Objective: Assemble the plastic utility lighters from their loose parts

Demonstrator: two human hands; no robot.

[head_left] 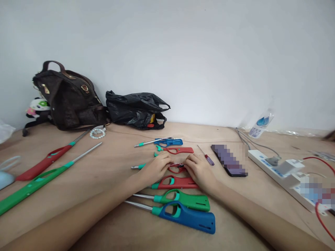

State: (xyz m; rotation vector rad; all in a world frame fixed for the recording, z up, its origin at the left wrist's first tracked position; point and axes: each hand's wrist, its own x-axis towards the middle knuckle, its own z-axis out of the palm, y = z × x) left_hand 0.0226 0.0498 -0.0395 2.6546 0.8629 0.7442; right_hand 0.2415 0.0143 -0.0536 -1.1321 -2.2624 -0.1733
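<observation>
My left hand [157, 168] and my right hand [199, 170] meet at an opened red gas lighter [178, 168] lying on the table, thin wires showing in it. The fingers of each hand are bent and closed at its two ends; the fingertips are partly hidden. Behind it lie a red casing half [183, 150] and an opened blue lighter [170, 141] with a metal tube. Nearer to me are a whole red lighter [180, 182], partly under my right hand, a green lighter [183, 199] and a blue lighter [191, 218].
A purple-handled screwdriver [209, 160] and a phone [227, 160] lie right of my hands, before a power strip [282, 179] with red cables. Two long lighters, red [47, 160] and green [34, 184], lie left. A backpack [68, 99] and black plastic bag [131, 108] stand against the wall.
</observation>
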